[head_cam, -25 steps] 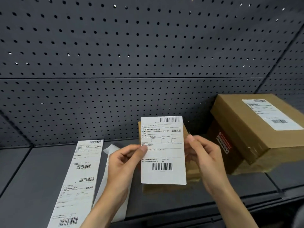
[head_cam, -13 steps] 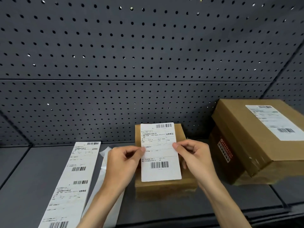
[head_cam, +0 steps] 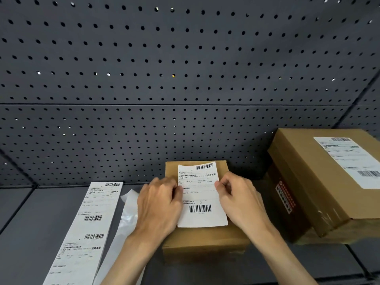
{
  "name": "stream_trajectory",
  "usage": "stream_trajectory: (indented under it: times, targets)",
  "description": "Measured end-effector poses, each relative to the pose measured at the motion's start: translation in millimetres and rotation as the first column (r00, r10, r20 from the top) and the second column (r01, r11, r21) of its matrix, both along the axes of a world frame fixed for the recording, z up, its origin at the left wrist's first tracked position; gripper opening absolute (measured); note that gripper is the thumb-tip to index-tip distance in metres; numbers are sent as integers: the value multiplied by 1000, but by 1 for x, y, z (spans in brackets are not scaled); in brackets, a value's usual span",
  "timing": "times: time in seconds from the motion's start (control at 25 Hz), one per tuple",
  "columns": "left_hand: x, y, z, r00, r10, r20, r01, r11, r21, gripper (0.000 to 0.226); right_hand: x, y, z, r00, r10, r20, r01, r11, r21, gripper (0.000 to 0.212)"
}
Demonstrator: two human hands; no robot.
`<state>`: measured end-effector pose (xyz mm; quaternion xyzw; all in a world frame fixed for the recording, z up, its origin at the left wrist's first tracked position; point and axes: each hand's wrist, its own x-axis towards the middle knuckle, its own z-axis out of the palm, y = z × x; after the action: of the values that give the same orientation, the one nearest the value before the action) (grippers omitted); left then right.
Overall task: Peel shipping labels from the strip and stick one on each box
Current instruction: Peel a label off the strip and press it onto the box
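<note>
A white shipping label (head_cam: 202, 200) lies over the top of a small brown box (head_cam: 205, 241) at the middle of the shelf. My left hand (head_cam: 159, 206) pinches the label's left edge. My right hand (head_cam: 239, 199) pinches its right edge. The label's far end curls slightly above the box top. To the left lies the strip of printed labels (head_cam: 90, 229), with a length of bare backing paper (head_cam: 127, 219) beside it. A larger brown box (head_cam: 320, 182) at the right carries its own label (head_cam: 349, 159) on top.
The dark grey shelf (head_cam: 30, 223) runs left to right, with a perforated back panel (head_cam: 185, 79) behind it. The large box rests tilted on another box with a red sticker (head_cam: 284, 199). The shelf's front edge is near the bottom right.
Both hands have lowered the label from in front of the small box down onto its top. The view has shifted upward and closer.
</note>
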<state>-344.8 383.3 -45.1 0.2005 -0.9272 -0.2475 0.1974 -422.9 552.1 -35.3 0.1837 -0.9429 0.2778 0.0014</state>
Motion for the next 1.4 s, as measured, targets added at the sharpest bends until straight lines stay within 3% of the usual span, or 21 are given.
stream_trajectory:
  times: [0.2, 0.56, 0.68, 0.76, 0.84, 0.92, 1.04, 1.2, 1.4]
  targets:
    - [-5, -2, -6, 998, -32, 51, 38, 992, -121, 25, 1, -4, -5, 997, 13, -79, -11, 999, 33, 22]
    - [-5, -1, -7, 993, -65, 93, 81, 980, -183, 14, 4, -9, -4, 990, 24, -138, -7, 993, 119, 21]
    - [-4, -1, -4, 992, -72, 99, 89, 980, -178, 22, 5, -7, -4, 991, 28, -132, -12, 993, 119, 25]
    - [-3, -6, -2, 996, -76, 54, 84, 982, -171, 42, 3, -3, -5, 991, 21, -135, -9, 996, 94, 24]
    - [-2, -16, 0, 988, -155, 15, 155, 969, -190, 41, -3, 3, -6, 971, 102, -218, -83, 992, 92, 10]
    - [-3, -25, 0, 953, -296, 69, 304, 916, -263, 15, -15, 5, -8, 916, 296, -269, -246, 947, 207, 24]
    - [-15, -31, 1, 869, -461, 180, 495, 825, -274, 48, -32, -1, -11, 840, 509, -185, -445, 844, 299, 41]
    - [-27, -33, -1, 821, -533, 205, 570, 789, -229, 49, -38, -6, -15, 825, 545, -149, -480, 815, 324, 45]
    - [-24, -61, -8, 864, -474, 172, 503, 831, -239, 48, -37, 4, -23, 875, 439, -204, -377, 882, 282, 44]
